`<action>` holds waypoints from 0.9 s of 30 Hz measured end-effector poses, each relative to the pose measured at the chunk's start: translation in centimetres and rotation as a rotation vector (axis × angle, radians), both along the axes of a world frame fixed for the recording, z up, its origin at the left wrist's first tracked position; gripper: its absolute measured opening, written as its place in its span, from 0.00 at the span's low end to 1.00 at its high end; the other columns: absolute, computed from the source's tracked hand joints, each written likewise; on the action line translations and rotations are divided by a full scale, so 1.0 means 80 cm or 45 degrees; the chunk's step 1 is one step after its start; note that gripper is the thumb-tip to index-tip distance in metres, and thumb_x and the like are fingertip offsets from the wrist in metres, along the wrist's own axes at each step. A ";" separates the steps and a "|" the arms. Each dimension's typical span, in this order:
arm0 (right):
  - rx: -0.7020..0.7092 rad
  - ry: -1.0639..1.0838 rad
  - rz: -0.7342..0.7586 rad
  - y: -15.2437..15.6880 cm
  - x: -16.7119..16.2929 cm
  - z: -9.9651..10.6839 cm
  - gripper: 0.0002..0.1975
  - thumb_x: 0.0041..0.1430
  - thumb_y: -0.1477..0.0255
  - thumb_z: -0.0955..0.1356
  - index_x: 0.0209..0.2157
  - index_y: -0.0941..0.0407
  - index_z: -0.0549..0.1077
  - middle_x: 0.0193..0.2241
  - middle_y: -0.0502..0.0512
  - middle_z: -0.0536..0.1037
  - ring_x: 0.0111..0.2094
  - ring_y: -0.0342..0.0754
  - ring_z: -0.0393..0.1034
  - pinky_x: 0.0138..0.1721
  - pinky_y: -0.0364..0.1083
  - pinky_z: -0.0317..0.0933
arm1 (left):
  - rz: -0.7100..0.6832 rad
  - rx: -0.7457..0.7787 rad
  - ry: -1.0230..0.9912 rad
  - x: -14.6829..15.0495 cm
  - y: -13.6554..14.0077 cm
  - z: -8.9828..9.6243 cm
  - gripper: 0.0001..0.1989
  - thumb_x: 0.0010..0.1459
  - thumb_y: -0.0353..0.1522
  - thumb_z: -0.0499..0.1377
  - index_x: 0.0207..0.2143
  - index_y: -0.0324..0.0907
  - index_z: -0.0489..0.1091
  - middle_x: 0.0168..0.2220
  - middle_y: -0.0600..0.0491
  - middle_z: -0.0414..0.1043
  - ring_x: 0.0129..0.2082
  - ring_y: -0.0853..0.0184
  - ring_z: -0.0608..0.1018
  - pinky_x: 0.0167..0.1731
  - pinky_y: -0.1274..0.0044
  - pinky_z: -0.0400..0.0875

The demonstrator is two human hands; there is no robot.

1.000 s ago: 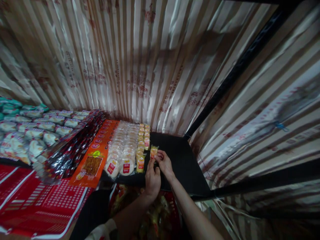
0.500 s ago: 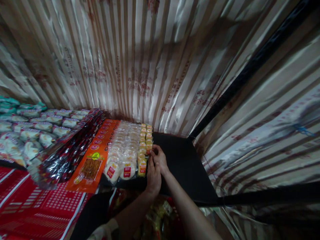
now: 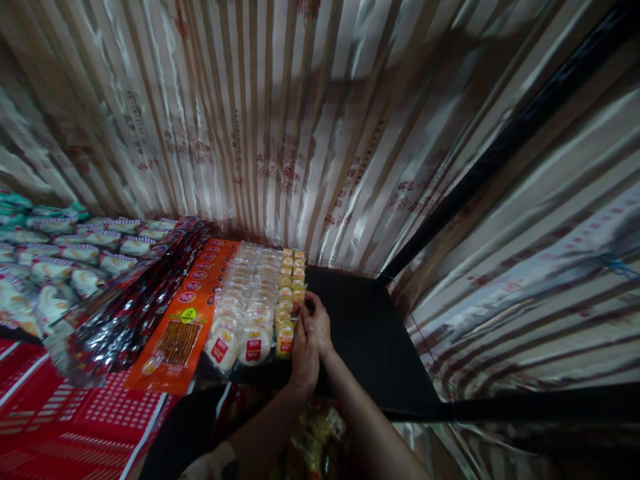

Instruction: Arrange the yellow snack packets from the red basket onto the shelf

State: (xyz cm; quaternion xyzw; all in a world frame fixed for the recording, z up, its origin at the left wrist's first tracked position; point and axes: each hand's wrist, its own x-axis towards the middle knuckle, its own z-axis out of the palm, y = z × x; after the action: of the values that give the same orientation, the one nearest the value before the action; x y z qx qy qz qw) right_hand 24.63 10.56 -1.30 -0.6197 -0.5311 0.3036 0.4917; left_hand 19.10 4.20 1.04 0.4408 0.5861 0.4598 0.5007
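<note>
Head view: our yellow packet (image 3: 298,297) has joined the right row (image 3: 299,272), lengthening it; left hand (image 3: 305,355), right hand (image 3: 319,325) narrow, grip we cannot tell.

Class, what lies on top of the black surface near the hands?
Yellow packets, round white packets and an orange packet. The left hand and right hand hide whatever lies behind them.
</note>
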 end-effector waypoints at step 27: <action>-0.001 0.089 0.073 0.005 0.008 -0.001 0.24 0.54 0.56 0.64 0.49 0.54 0.69 0.45 0.56 0.75 0.45 0.51 0.70 0.48 0.50 0.63 | 0.028 0.071 -0.107 0.015 -0.011 -0.021 0.27 0.61 0.37 0.41 0.60 0.34 0.51 0.64 0.47 0.46 0.64 0.68 0.48 0.62 0.76 0.40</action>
State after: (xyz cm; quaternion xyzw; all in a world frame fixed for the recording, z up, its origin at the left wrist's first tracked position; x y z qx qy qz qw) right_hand 25.27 10.96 -1.40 -0.5932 -0.5311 0.3393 0.5009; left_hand 20.27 3.33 -0.62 0.4283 0.5563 0.4996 0.5074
